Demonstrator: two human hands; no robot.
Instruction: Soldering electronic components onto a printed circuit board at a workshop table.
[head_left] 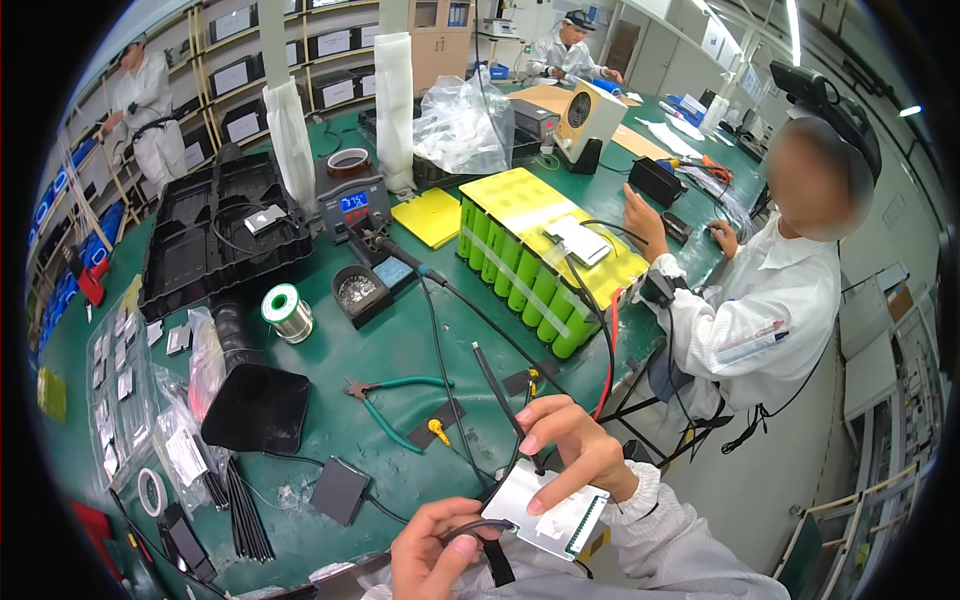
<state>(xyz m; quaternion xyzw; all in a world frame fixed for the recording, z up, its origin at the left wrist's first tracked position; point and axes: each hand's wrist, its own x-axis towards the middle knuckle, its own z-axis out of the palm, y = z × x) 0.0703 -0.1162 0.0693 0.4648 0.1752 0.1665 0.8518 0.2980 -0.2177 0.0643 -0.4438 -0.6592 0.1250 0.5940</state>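
Near the front table edge I hold a flat white circuit-board module [540,520] with a green connector strip along one side. My left hand [435,555] is closed, thumb and fingers pinching a black cable [480,526] at the module's left edge. My right hand [578,445] grips the module from above, its index finger pressed on the white face. A second black cable [492,375] rises past the right fingers towards the table middle; its join to the module is partly hidden. Just beyond lie green-handled cutting pliers [408,382] and a yellow-sleeved terminal [437,428].
A green-celled battery pack [520,290] with yellow top stands beyond. Behind the pliers are a solder spool [287,313], soldering station [352,205] and tip-cleaner box [358,292]. Left lie bagged modules [122,385] and a black case [225,245]. A co-worker [765,300] sits right.
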